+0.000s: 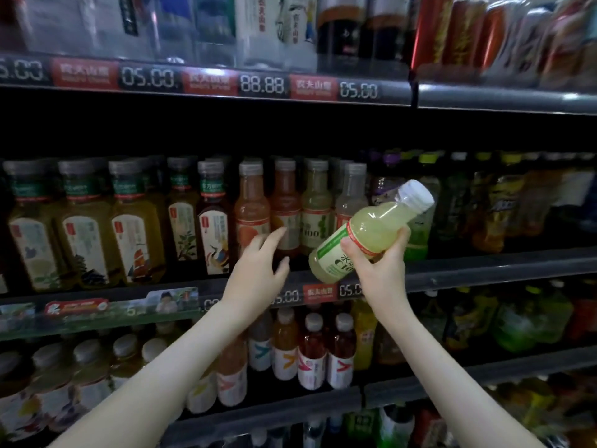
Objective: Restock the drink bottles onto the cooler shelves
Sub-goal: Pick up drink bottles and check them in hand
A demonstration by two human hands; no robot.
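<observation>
Right hand (379,270) grips pale green bottle (368,231), tilted, cap up-right. Left hand (258,266) fingers spread, empty, reaching toward orange bottle (286,210) on middle shelf (484,270).

A dark band of open room runs the full width above the bottle caps of the middle shelf (484,273), under the price rail (206,82) overhead. Below it the front row stands shoulder to shoulder: tea bottles (84,240) left, juice bottles (318,218) in the middle. The tilted lime bottle (371,227) in the right hand (378,266) and the spread left hand (258,266) stand before the juice bottles
</observation>
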